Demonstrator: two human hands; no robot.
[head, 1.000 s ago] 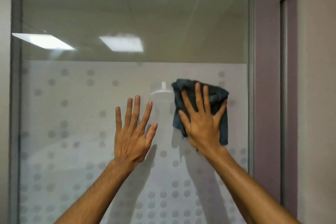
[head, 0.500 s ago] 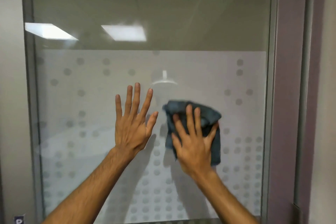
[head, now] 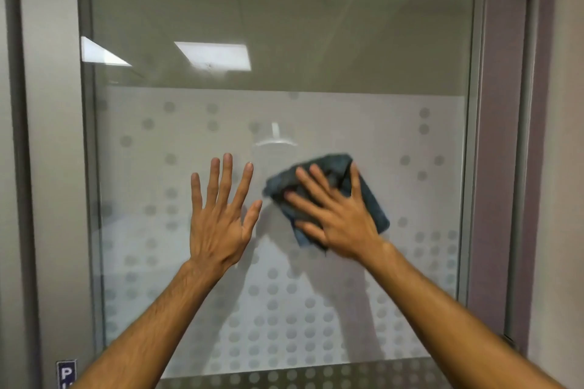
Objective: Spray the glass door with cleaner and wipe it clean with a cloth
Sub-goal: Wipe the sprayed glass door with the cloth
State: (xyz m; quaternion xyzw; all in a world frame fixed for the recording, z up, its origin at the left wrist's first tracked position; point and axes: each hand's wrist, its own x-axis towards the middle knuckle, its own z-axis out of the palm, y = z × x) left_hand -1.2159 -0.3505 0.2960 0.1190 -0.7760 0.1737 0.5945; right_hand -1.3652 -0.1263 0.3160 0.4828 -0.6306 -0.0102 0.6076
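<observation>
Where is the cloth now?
Head view: the cloth sits right of centre, pressed against the dotted glass door under the right hand, beside the left hand.

My left hand point(head: 218, 221) was raised upright, palm forward, fingers straight and spread, thumb out to the right. My right hand point(head: 338, 218) lay flat, splayed fingers tilted leftward, pressing on a crumpled dark blue-grey cloth point(head: 373, 202). Both bare forearms reached up and forward.
</observation>
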